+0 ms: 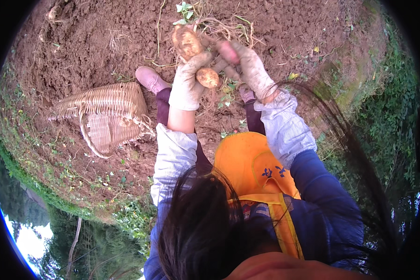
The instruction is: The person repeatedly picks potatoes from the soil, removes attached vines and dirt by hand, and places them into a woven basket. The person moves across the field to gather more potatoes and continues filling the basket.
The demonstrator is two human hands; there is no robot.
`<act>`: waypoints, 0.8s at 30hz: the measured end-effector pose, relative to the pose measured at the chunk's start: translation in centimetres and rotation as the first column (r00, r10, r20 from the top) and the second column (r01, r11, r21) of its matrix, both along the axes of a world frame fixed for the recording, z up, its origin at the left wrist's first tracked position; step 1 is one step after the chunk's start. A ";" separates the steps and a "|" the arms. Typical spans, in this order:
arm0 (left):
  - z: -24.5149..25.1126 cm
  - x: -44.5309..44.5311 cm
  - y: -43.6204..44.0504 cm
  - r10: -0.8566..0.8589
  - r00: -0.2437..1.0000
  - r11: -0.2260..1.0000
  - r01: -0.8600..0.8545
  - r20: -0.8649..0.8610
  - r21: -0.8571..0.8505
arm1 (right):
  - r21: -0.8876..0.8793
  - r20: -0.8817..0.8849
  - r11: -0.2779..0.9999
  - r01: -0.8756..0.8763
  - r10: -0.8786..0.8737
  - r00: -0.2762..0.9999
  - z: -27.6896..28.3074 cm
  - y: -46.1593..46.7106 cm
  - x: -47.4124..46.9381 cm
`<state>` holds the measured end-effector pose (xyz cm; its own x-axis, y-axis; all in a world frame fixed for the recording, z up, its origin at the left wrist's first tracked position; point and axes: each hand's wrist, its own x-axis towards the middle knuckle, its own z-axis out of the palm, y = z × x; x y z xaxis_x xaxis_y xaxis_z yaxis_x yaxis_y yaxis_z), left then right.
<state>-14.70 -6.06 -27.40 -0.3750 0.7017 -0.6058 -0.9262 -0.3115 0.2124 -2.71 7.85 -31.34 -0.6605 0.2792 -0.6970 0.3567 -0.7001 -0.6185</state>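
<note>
My left hand (189,82), in a soiled white work glove, grips a cluster of tubers that look like sweet potatoes. A large tan tuber (187,42) coated with soil sticks out beyond its fingers. Beside the thumb side is a smaller round tuber (207,77). My right hand (250,64), gloved too, has its fingers around a reddish tuber (228,52), blurred by motion. Both hands are close together above the soil. Just past them lie pale roots and stems (227,28) with a few green leaves (184,12).
A woven bamboo basket (108,101) with a handle lies tipped on the brown soil (101,45) to my left. My pink shoe (152,79) is near it. An orange apron (239,157) covers my lap. Green plants (385,129) grow along the right edge.
</note>
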 end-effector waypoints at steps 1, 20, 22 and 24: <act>0.2 -0.1 0.0 0.016 0.999 0.999 -0.014 0.036 -0.050 | -0.321 0.071 0.923 0.214 -0.202 0.977 -0.3 0.3 0.1; -0.3 0.3 -0.1 -0.197 0.973 0.962 0.169 -0.120 -0.213 | 0.300 0.285 0.922 -0.246 0.159 0.945 2.6 -0.6 0.3; -0.6 0.1 0.0 -0.461 0.733 0.724 -0.015 -0.501 -0.690 | 0.401 0.233 0.900 -0.170 0.079 0.969 0.0 0.6 2.3; -1.0 -0.2 -0.2 -0.502 0.678 0.611 -0.160 -0.537 -0.775 | 0.685 0.164 0.722 -0.096 -0.024 0.986 -3.8 1.7 4.6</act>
<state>-14.94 -6.25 -28.44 -0.8013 0.2468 -0.5450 -0.4259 0.4044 0.8094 1.91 9.52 -35.19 -0.5846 0.6993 -0.4114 0.5024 -0.0862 -0.8603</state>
